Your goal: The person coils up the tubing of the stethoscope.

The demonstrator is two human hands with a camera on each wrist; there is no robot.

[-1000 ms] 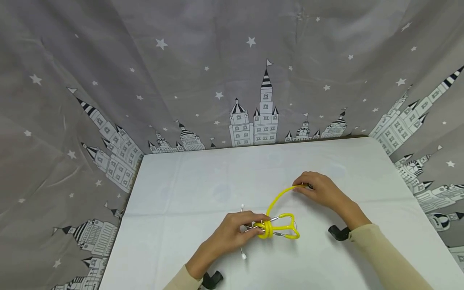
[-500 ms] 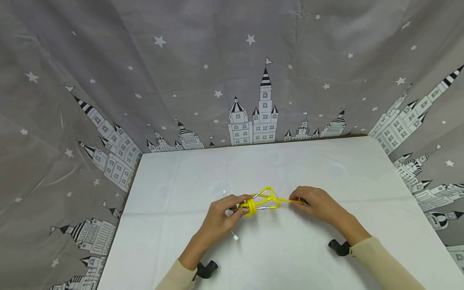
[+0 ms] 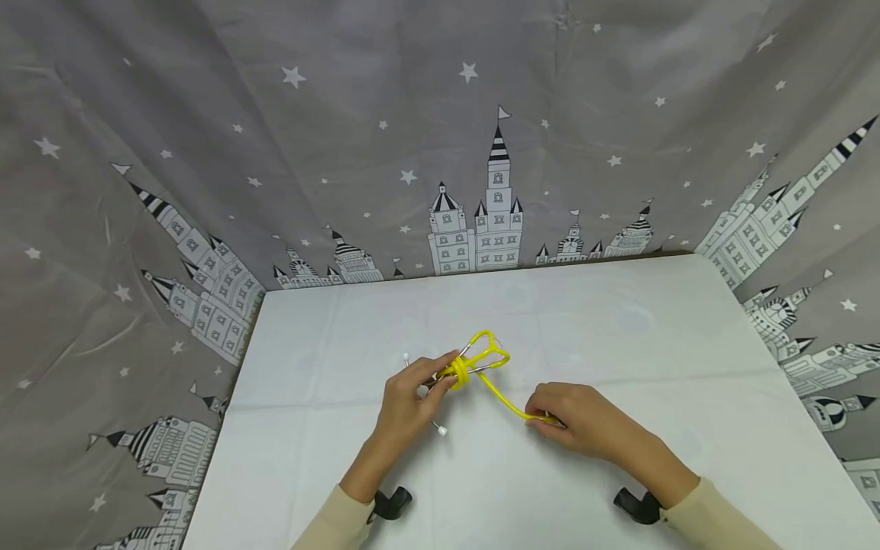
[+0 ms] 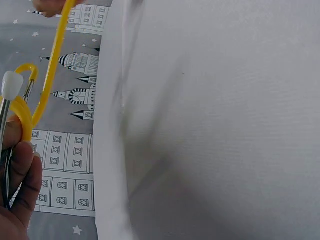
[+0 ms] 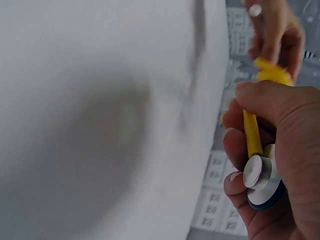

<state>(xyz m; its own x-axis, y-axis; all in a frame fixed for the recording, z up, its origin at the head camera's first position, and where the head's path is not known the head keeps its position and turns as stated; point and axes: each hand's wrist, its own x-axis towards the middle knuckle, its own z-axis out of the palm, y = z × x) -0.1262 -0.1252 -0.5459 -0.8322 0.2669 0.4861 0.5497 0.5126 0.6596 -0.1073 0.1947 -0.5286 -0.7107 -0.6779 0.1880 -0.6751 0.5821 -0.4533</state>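
A yellow-tubed stethoscope (image 3: 490, 350) is held between both hands above the white table. My left hand (image 3: 406, 401) pinches its metal binaural tubes where yellow tubing is wound round them in a coil (image 3: 459, 372). A white ear tip (image 4: 12, 85) sticks out beside that hand. My right hand (image 3: 571, 416) grips the tube's free end, the thumb lying over the yellow tube (image 5: 252, 132). In the right wrist view the silver chest piece (image 5: 265, 182) sits in that palm. From the coil the tube runs slackly down to the right hand.
The white-covered table (image 3: 330, 458) lies beneath both hands. A grey curtain (image 3: 344, 92) printed with castles and stars rises behind it and along the sides. Black wrist cameras (image 3: 639, 506) sit on both wrists.
My left hand has moved left and away with the coiled stethoscope. My right hand has come down nearer the body and slightly left, swinging the free tube from behind the coil to in front.
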